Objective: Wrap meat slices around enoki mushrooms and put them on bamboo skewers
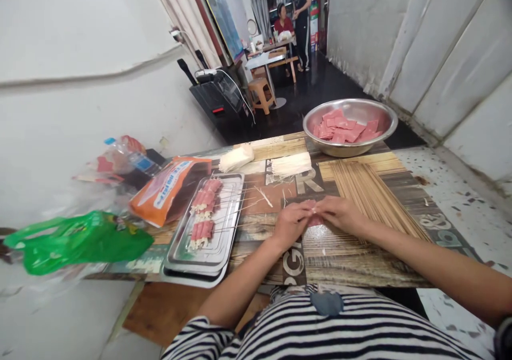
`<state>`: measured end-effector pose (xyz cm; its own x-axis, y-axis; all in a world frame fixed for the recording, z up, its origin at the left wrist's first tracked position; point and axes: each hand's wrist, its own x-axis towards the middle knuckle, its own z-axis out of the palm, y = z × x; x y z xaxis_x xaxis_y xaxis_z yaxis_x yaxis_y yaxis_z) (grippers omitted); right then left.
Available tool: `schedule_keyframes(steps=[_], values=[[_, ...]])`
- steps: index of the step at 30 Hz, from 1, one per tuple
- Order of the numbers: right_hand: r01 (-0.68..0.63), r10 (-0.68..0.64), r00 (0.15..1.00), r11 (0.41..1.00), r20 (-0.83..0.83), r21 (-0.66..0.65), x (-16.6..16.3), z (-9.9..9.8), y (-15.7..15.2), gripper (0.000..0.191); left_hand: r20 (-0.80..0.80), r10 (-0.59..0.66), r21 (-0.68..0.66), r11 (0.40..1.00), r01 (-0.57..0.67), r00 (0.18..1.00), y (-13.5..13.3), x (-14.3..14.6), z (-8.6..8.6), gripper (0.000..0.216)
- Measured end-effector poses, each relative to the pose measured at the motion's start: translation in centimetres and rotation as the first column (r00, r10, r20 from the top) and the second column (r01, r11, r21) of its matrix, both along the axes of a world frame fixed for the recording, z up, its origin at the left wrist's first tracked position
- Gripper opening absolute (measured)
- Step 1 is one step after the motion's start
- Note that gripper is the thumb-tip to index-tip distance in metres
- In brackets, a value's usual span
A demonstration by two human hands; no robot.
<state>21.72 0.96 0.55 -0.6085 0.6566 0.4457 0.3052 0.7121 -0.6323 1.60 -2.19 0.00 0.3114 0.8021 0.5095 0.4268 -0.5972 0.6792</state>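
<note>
Both hands meet over the table around a pink meat slice [315,219]. My left hand [294,220] has its fingers closed on the slice's left side. From the other side my right hand [340,213] pinches the same slice; its fingertips touch those of the left. Parts of the slice are hidden under the fingers. Left of my hands, a metal tray [236,200] holds several skewered meat rolls [203,231] with pale strands poking out. Behind the hands lie two bundles of enoki mushrooms [291,165] [237,158]. A bunch of bamboo skewers [372,197] spreads to the right.
A steel bowl [351,148] of pink meat slices stands at the table's far right. An orange package [170,189], a green plastic bag [80,240] and a clear bottle [140,161] crowd the left. Two people are by a table farther back, near a stool [262,94].
</note>
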Motion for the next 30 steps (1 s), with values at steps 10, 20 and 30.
schedule_keyframes(steps=[10,20,30], values=[[-0.186,0.0,0.928,0.866,0.373,0.463,0.7,-0.2,-0.8,0.028,-0.467,-0.059,0.218,0.959,0.18,0.882,-0.2,-0.7,0.1,0.026],[-0.36,-0.077,0.786,0.75,0.614,0.555,0.1,1.1,-1.3,0.024,-0.638,-0.075,0.249,0.922,0.298,0.766,-0.5,-1.0,1.5,0.028],[0.001,-0.095,0.964,0.934,0.247,0.356,-0.4,-0.1,-1.3,0.032,-0.469,-0.043,0.25,0.952,0.179,0.882,-0.4,-0.4,1.9,0.023]])
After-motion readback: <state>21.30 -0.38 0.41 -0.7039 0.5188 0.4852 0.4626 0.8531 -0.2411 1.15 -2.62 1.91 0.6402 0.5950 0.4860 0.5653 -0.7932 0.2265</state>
